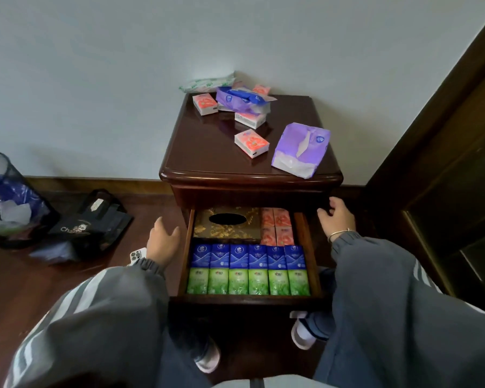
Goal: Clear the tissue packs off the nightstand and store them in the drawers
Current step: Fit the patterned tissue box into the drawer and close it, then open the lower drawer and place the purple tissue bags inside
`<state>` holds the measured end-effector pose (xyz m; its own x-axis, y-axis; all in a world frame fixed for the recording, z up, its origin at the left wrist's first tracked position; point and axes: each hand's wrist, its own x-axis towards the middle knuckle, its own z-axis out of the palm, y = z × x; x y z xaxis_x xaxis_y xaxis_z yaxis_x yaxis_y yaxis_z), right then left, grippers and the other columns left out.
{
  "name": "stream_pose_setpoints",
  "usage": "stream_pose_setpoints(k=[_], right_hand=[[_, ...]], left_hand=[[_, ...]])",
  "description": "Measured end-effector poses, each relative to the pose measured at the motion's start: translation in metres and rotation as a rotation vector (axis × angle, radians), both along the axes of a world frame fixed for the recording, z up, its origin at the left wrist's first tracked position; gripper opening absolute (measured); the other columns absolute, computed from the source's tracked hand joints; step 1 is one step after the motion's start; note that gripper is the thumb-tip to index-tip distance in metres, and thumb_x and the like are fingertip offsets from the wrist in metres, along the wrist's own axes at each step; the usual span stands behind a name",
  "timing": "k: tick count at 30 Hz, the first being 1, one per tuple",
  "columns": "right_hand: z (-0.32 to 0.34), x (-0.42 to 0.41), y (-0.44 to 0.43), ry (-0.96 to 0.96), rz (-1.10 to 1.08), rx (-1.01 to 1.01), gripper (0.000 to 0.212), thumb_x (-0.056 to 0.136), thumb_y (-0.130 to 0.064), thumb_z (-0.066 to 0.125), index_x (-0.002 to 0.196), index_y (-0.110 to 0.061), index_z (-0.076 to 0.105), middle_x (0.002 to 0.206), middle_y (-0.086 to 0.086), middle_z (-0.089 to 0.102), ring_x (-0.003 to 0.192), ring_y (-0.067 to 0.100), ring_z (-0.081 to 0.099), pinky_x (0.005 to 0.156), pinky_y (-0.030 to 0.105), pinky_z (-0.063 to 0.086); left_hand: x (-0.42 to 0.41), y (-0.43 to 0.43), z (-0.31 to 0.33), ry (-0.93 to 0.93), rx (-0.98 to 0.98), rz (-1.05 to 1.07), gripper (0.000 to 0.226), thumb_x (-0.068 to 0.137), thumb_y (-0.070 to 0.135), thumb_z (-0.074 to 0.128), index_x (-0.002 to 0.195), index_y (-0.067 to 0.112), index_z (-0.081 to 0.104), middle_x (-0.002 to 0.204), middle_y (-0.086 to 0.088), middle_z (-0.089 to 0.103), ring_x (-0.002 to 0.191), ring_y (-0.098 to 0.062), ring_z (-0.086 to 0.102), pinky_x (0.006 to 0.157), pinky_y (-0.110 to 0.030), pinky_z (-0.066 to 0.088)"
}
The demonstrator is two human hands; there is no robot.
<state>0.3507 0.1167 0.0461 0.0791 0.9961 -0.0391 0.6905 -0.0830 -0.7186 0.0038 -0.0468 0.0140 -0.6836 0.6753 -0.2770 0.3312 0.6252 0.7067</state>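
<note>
Hands, left (pixel 163 242) and right (pixel 337 219), are hovering spread and empty beside the open drawer (pixel 308 242), readying to fetch tissue packs (pixel 251 143).

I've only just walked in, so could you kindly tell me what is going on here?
A person sits before a dark wooden nightstand with its drawer pulled open, already nearly full of tissue packs. The left hand and right hand hover empty beside it. Pink tissue packs and purple soft packs remain on top.

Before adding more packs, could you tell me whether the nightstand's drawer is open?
Open: the dark wooden drawer is pulled out, showing rows of blue tissue packs inside.
</note>
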Motion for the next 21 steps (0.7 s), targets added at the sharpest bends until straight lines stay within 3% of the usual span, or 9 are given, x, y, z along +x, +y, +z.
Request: stream_pose_setpoints(k=[4, 9, 13, 16, 21], right_hand=[[0.012, -0.006, 0.019, 0.107, -0.016, -0.102, 0.07, 0.084, -0.024, 0.064, 0.144, -0.009, 0.031, 0.145, 0.014, 0.042, 0.13, 0.029, 0.044, 0.109, 0.039, 0.035], [0.005, -0.015, 0.024, 0.275, -0.032, -0.137, 0.074, 0.083, -0.012, 0.064, 0.146, -0.01, 0.026, 0.148, 0.014, 0.036, 0.134, 0.029, 0.04, 0.111, 0.042, 0.033], [0.002, -0.012, 0.025, 0.294, -0.029, -0.121, 0.073, 0.083, -0.006, 0.062, 0.146, -0.011, 0.026, 0.149, 0.012, 0.035, 0.134, 0.028, 0.039, 0.11, 0.04, 0.034], [0.004, -0.009, 0.027, 0.301, -0.015, -0.112, 0.069, 0.083, -0.001, 0.06, 0.144, -0.012, 0.029, 0.148, 0.012, 0.037, 0.13, 0.029, 0.043, 0.102, 0.032, 0.036], [0.013, 0.003, 0.027, 0.293, -0.008, -0.147, 0.07, 0.08, 0.008, 0.053, 0.144, -0.011, 0.031, 0.145, 0.01, 0.042, 0.123, 0.028, 0.05, 0.09, 0.029, 0.041]], left_hand=[[-0.008, 0.02, 0.022, 0.003, 0.136, -0.012, 0.069, 0.094, 0.023, 0.056, 0.151, 0.005, 0.022, 0.156, -0.016, 0.028, 0.143, -0.029, 0.029, 0.116, -0.039, 0.026], [-0.011, 0.045, 0.026, -0.083, 0.209, -0.036, 0.08, 0.088, 0.019, 0.063, 0.152, 0.012, 0.016, 0.156, -0.01, 0.029, 0.143, -0.024, 0.029, 0.116, -0.037, 0.025], [-0.016, 0.056, 0.025, -0.162, 0.285, -0.059, 0.081, 0.075, 0.01, 0.059, 0.146, 0.029, 0.025, 0.126, 0.008, 0.053, 0.121, -0.019, 0.051, 0.104, -0.038, 0.039], [-0.017, 0.061, 0.025, -0.206, 0.317, -0.042, 0.082, 0.07, 0.012, 0.06, 0.143, 0.032, 0.029, 0.123, 0.009, 0.056, 0.118, -0.02, 0.055, 0.102, -0.042, 0.043], [-0.026, 0.056, 0.031, -0.231, 0.27, -0.054, 0.077, 0.08, -0.002, 0.057, 0.147, 0.022, 0.026, 0.129, 0.001, 0.053, 0.116, -0.022, 0.053, 0.103, -0.047, 0.045]])
